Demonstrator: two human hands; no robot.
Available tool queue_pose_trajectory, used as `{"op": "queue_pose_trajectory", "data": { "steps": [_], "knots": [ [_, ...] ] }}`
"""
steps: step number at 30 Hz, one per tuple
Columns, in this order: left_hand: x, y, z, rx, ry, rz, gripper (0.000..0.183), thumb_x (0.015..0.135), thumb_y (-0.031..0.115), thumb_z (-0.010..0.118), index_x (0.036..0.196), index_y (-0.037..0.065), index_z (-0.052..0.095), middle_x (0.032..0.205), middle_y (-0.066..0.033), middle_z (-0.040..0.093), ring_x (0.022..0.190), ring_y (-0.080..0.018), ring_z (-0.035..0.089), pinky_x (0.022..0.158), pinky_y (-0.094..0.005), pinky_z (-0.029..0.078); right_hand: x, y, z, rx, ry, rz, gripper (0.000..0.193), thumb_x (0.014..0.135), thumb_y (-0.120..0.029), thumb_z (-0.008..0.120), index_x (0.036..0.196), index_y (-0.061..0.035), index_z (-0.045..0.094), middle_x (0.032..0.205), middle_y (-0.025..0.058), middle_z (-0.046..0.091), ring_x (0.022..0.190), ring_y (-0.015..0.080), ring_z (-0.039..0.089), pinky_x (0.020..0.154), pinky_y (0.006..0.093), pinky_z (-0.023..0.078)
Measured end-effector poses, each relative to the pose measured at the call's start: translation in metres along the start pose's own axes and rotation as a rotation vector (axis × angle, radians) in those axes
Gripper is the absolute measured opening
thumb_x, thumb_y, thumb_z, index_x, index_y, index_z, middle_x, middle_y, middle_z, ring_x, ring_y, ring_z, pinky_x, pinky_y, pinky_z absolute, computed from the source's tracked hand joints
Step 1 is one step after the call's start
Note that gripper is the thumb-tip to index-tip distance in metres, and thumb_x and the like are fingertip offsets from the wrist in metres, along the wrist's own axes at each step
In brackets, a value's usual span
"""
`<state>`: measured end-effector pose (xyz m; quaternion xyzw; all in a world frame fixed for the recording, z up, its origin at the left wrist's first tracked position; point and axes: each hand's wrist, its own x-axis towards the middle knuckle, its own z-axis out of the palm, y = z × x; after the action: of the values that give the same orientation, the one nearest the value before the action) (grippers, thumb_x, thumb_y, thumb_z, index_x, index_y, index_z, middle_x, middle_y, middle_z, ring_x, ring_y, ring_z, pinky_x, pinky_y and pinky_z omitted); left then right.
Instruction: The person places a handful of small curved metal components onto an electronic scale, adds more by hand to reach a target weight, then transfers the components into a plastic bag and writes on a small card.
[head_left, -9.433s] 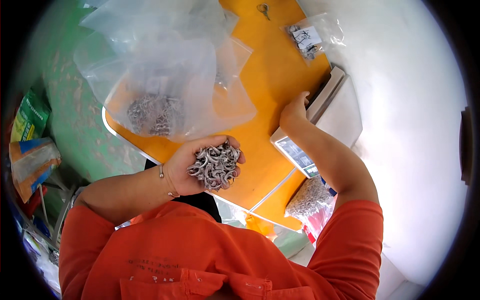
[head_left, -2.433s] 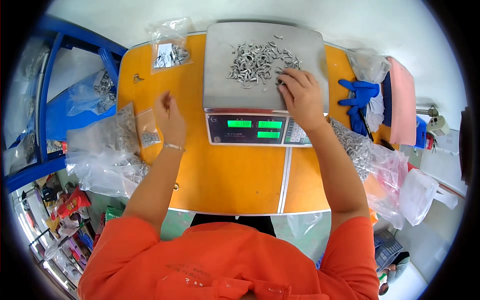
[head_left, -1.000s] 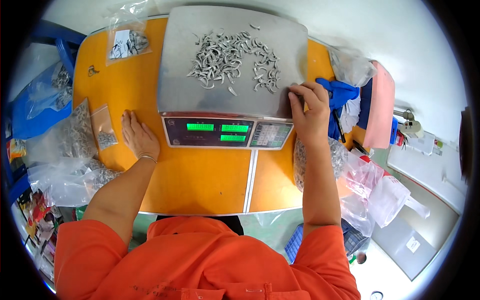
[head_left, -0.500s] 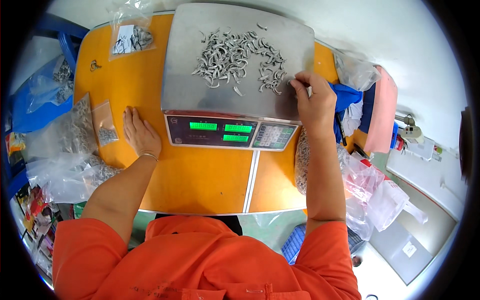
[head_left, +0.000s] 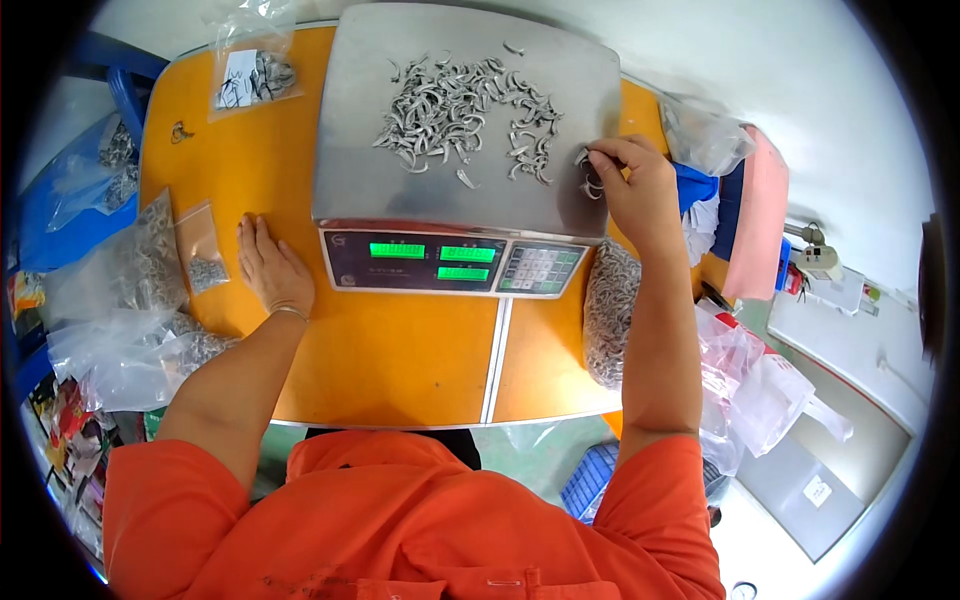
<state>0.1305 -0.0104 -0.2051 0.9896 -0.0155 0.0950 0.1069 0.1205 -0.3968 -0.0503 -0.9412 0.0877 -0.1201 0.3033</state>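
A bench scale with a flat steel plate and lit green displays bears a loose pile of small curved grey metal pieces. Over the plate's right edge, my right hand is closed in a pinch, with a small curved metal piece at its fingertips. Just below those fingertips, a couple of similar pieces lie apart from the pile. My left hand rests flat and empty on the orange table, fingers stretched out, left of the scale.
Clear bags of metal pieces crowd the table's left side, beside a small zip bag. A labelled bag lies at the far left. Right of the scale stand a full bag of pieces, a pink board and plastic bags.
My right hand has shifted slightly right relative to the scale, and a couple of separate pieces now show beneath its fingertips. My left hand stays flat. The whole view has slid a little.
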Motion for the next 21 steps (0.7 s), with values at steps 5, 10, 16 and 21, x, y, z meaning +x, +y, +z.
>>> {"op": "queue_pose_trajectory", "data": {
  "steps": [5, 10, 16, 21],
  "knots": [
    [0.000, 0.000, -0.001, 0.009, 0.003, 0.009, 0.046, 0.088, 0.015, 0.040, 0.132, 0.000, 0.034, 0.142, -0.0146, 0.028, 0.133, -0.0302, 0.022, 0.107, -0.0427, 0.016, 0.007, -0.007, 0.007, -0.023, 0.071, -0.101, 0.009, 0.074, -0.001, 0.061, 0.082, -0.0023, 0.066, 0.076, 0.0116, 0.060, 0.071, 0.0290, 0.058, 0.064, 0.0337, 0.046],
    [0.000, 0.001, 0.000, 0.014, -0.003, -0.002, 0.047, 0.088, 0.016, 0.038, 0.132, 0.001, 0.034, 0.142, -0.0143, 0.028, 0.133, -0.0297, 0.022, 0.107, -0.0433, 0.015, 0.022, -0.008, 0.024, -0.087, -0.009, -0.361, 0.012, 0.070, -0.002, 0.064, 0.081, -0.0058, 0.066, 0.082, 0.0073, 0.061, 0.079, 0.0285, 0.055, 0.072, 0.0365, 0.044],
    [0.001, 0.002, -0.002, 0.000, -0.002, -0.004, 0.047, 0.089, 0.017, 0.038, 0.132, 0.001, 0.034, 0.142, -0.0143, 0.028, 0.133, -0.0300, 0.022, 0.107, -0.0432, 0.015, 0.022, 0.002, 0.018, -0.107, -0.042, -0.386, 0.008, 0.070, -0.002, 0.064, 0.078, -0.0025, 0.063, 0.079, 0.0100, 0.060, 0.077, 0.0295, 0.056, 0.069, 0.0369, 0.044],
    [0.000, 0.000, -0.001, 0.007, -0.006, 0.001, 0.046, 0.089, 0.016, 0.039, 0.132, 0.000, 0.035, 0.142, -0.0146, 0.028, 0.133, -0.0303, 0.022, 0.106, -0.0432, 0.016, 0.018, 0.000, 0.004, 0.001, -0.018, -0.240, 0.007, 0.071, 0.001, 0.062, 0.077, -0.0005, 0.062, 0.076, 0.0135, 0.058, 0.073, 0.0317, 0.055, 0.066, 0.0372, 0.044]
  ]
}}
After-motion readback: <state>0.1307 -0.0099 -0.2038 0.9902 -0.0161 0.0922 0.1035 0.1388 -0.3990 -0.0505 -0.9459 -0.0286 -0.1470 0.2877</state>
